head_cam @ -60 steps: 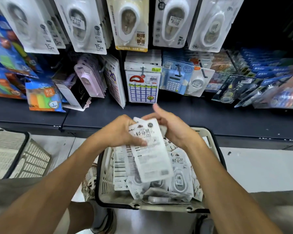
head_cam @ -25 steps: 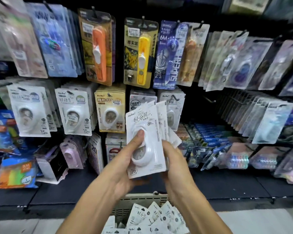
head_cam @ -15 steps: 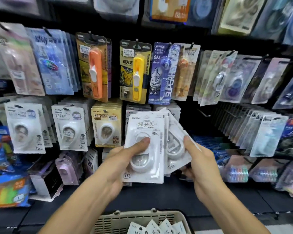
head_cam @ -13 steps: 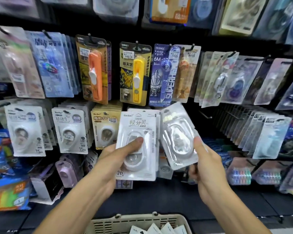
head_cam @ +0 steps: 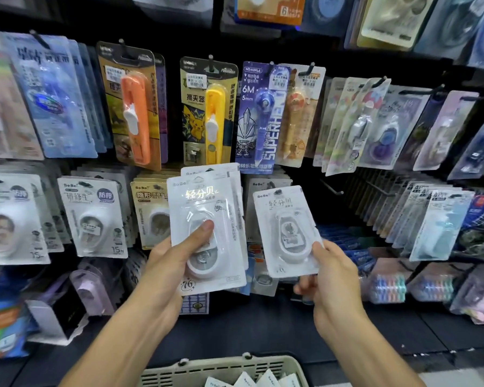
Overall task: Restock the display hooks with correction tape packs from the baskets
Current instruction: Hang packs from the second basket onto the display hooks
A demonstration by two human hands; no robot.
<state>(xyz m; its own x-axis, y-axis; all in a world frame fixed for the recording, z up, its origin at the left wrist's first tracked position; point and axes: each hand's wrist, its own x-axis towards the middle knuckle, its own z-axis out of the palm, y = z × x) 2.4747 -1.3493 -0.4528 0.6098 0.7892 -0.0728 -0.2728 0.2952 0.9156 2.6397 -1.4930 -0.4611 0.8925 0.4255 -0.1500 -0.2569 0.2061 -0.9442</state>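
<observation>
Dangling above right hand (head_cam: 331, 277): correction tape pack (head_cam: 287, 231).

Head camera — one view, close to the display.
It looked forward and slightly down from head height at hanging packs (head_cam: 207, 115), with both forearms reaching in and a basket (head_cam: 221, 370) at the bottom edge.

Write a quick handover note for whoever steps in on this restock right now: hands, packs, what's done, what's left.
Left hand grips a stack of white correction tape packs, thumb across the front pack.
Right hand pinches a single pack by its lower right corner, raised in front of the white-pack hooks.
Basket below holds more packs.
Done: packs picked up, one separated.
Left: hang the single pack, then the stack, then empty the basket.
</observation>
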